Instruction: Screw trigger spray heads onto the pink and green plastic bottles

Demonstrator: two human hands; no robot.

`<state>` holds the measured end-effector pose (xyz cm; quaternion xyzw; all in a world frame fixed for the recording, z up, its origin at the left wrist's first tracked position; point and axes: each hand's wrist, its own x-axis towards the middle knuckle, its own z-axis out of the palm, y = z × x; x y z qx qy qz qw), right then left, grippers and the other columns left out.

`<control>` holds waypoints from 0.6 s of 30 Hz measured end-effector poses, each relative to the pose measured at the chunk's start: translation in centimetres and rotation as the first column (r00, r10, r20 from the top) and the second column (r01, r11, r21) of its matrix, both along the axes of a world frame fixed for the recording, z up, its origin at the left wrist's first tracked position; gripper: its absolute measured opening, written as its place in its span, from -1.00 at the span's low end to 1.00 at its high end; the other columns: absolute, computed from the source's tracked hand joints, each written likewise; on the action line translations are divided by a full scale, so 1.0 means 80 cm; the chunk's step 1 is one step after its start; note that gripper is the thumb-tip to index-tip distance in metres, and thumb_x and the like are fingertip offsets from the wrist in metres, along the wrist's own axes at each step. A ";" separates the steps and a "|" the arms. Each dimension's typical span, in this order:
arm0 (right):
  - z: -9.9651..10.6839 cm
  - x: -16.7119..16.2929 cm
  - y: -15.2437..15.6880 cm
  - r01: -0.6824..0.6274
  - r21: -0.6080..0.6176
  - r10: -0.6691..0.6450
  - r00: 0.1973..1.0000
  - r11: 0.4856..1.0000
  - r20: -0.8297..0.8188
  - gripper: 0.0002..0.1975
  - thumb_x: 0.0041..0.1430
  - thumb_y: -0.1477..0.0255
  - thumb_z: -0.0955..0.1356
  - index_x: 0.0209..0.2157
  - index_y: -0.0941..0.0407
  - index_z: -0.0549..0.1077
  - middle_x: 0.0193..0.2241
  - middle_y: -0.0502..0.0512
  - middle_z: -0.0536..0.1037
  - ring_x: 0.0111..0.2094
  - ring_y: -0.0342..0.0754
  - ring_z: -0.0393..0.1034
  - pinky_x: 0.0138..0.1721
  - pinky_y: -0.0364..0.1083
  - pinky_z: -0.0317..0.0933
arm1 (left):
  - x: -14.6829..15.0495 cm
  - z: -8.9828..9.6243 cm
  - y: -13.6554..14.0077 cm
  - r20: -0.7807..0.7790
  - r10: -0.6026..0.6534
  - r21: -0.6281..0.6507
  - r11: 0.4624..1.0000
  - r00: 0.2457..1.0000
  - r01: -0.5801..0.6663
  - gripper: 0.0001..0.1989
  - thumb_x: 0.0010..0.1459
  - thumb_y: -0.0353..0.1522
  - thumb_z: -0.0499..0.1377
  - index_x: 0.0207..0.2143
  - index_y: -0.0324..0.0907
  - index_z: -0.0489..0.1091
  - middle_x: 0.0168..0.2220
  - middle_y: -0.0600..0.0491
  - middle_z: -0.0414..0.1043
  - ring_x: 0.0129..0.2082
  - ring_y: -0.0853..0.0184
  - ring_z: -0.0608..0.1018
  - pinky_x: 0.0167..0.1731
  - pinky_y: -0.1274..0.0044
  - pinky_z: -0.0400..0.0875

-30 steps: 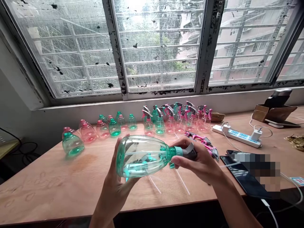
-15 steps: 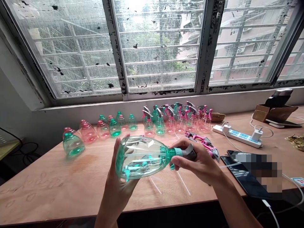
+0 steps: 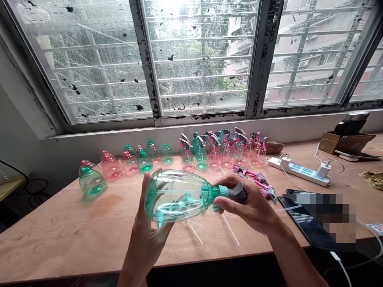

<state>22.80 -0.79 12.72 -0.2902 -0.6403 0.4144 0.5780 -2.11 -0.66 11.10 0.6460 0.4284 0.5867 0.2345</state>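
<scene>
A clear green spray bottle [image 3: 179,191] lies sideways in the air above the table, its base to the left. My left hand [image 3: 149,227] grips the base end, with thumb and fingers around it. At the neck, my right hand [image 3: 248,203] is closed on the spray head [image 3: 229,193], which has a green collar and a grey trigger. The head sits on the bottle's mouth; whether it is fully tight I cannot tell. Green spray parts [image 3: 179,205] show through the bottle, apparently on the table behind it. Thin white tubes [image 3: 230,229] lie below.
Headless green and pink bottles [image 3: 112,167] stand at the back left. Several bottles with spray heads [image 3: 215,155] stand along the wall. Pink and grey spray heads [image 3: 263,185], a power strip [image 3: 302,171] and a dark tablet [image 3: 311,223] lie to the right.
The bottle and both hands have shifted very slightly left and up. Both hands keep their grip; the rest of the table looks the same.
</scene>
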 end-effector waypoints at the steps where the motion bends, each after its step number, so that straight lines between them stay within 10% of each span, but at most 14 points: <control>1: 0.000 0.000 0.000 0.009 0.000 -0.009 1.000 1.000 0.008 -0.73 0.19 0.32 0.61 -0.19 0.12 0.57 -0.43 -0.03 0.61 -0.48 -0.13 0.57 -0.45 -0.19 0.49 | 0.000 0.003 0.000 -0.008 -0.020 -0.002 1.000 1.000 0.020 0.08 0.14 -0.10 0.46 0.55 0.18 -0.08 0.44 -0.09 0.30 0.36 -0.10 0.47 0.30 0.12 0.43; 6: 0.000 0.001 0.000 0.006 0.003 -0.006 1.000 1.000 0.015 -0.72 0.17 0.30 0.62 -0.18 0.11 0.59 -0.42 -0.02 0.60 -0.49 -0.14 0.54 -0.46 -0.19 0.48 | -0.002 0.012 -0.004 0.022 -0.115 -0.055 0.992 0.993 0.116 0.08 0.00 0.02 0.51 0.49 0.07 0.15 0.34 -0.10 0.44 0.30 -0.18 0.51 0.26 0.13 0.49; 13: 0.002 0.001 -0.001 -0.048 -0.014 0.048 0.999 0.999 -0.026 -0.74 0.19 0.29 0.61 -0.21 0.13 0.61 -0.45 -0.01 0.60 -0.50 -0.13 0.55 -0.47 -0.19 0.49 | -0.003 -0.001 -0.004 0.019 -0.036 0.014 0.999 0.999 0.036 0.02 0.23 -0.13 0.41 0.54 0.23 -0.12 0.36 -0.06 0.41 0.31 -0.02 0.53 0.28 0.14 0.45; 18: 0.002 0.001 -0.002 0.014 -0.012 -0.014 0.999 1.000 0.033 -0.73 0.16 0.30 0.63 -0.21 0.12 0.61 -0.39 -0.01 0.59 -0.49 -0.17 0.52 -0.48 -0.22 0.47 | -0.002 0.009 -0.002 0.028 -0.099 -0.051 0.994 0.995 0.100 -0.10 -0.05 0.00 0.54 0.33 0.02 0.42 0.26 -0.08 0.54 0.30 -0.18 0.51 0.27 0.13 0.47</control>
